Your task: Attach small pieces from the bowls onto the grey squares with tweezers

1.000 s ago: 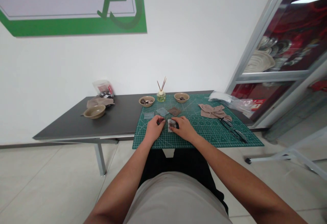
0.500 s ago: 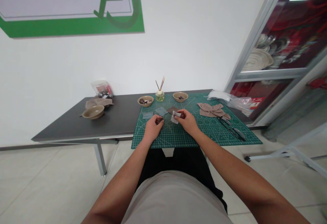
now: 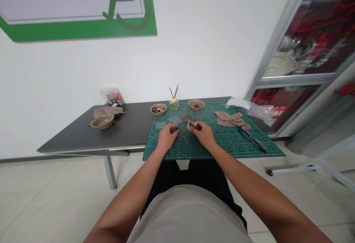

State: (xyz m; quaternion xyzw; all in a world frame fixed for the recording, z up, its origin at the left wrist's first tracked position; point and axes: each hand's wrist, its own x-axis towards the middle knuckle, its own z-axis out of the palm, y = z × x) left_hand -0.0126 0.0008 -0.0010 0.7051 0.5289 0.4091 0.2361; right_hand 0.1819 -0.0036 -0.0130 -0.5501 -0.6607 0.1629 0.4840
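My left hand rests over the cutting mat, fingers closed on a small dark piece, mostly covered by the fingertips. Opposite it, my right hand pinches a small, creased whitish-grey square between thumb and fingers. A short gap separates the two hands. Just beyond them lie a blue-grey square, a second blue-grey square by my left hand, and a brown square. Whether the squares are paper or cloth I cannot make out.
The green cutting mat covers the dark table's right part. At its back stand a bowl of dark and pale pieces, a reed diffuser and another bowl. Rightward lie a brown cloth and glasses. Another bowl sits left.
My left hand has tilted slightly, and more of the dark piece shows. The whitish-grey square in my right hand has turned a little. Everything else lies as before.
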